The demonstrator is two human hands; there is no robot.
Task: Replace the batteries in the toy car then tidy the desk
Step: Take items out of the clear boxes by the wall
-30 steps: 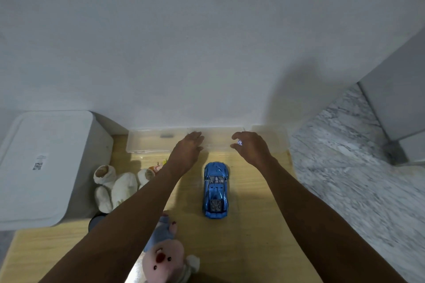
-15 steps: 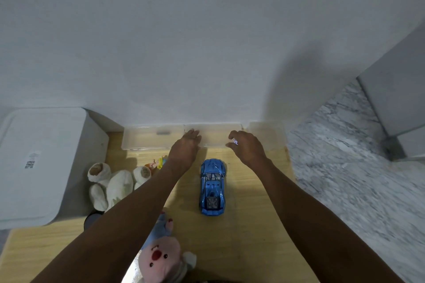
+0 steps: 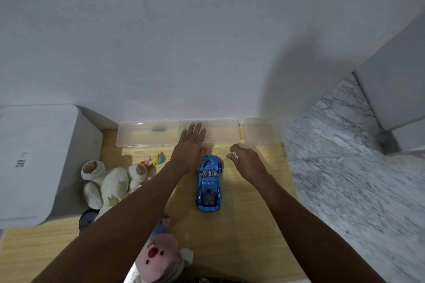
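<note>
The blue toy car (image 3: 209,184) stands upright on the wooden desk (image 3: 243,225), nose toward the wall. Behind it, against the wall, lies a row of clear plastic boxes (image 3: 220,132); the left one (image 3: 147,134) holds a small dark item (image 3: 157,129). My left hand (image 3: 190,145) lies flat with straight fingers on the near edge of the middle box, just left of the car's nose. To the right of the nose hovers my right hand (image 3: 247,162), its fingers curled and pinching a small white thing (image 3: 234,155) that I cannot identify.
A white lidded bin (image 3: 34,163) fills the left side. A cream plush (image 3: 108,184), a small colourful figure (image 3: 156,159) and a dark round object (image 3: 87,219) lie left of my arm. A pink plush (image 3: 161,257) sits at the front edge. Marble floor (image 3: 349,179) drops off on the right.
My right hand has drawn back from the clear box toward the car, still curled on the white thing. My left hand has stretched flat over the box.
</note>
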